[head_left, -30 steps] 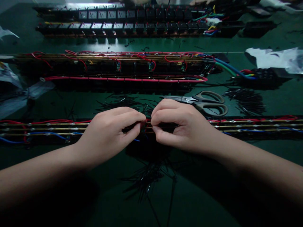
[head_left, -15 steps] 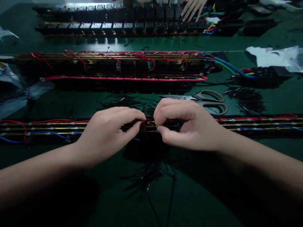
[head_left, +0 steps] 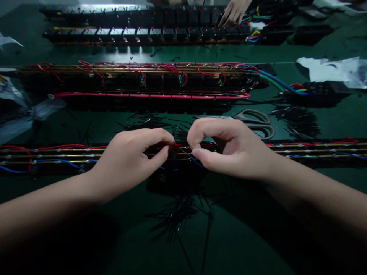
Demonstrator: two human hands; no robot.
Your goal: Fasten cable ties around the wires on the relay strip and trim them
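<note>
A long black power strip assembly (head_left: pixel 57 156) with brass rails and red and blue wires lies across the green table in front of me. My left hand (head_left: pixel 132 158) is curled over its middle, fingertips pinched on the red wire. My right hand (head_left: pixel 226 147) is beside it, thumb and forefinger pinched on a thin black cable tie (head_left: pixel 185 152) that runs toward the left fingers. The two hands are a few centimetres apart over the strip.
Scissors (head_left: pixel 255 123) lie just behind my right hand. Loose black cable ties (head_left: pixel 177 215) are scattered near the front and in a pile (head_left: pixel 298 120) at right. More wired strips (head_left: pixel 149 82) lie further back. Another person's hand (head_left: pixel 233 13) touches the far strip.
My right hand has lifted and opened its curl a little, drawing the thin tie rightward. The other person's hand came into view at the far strip.
</note>
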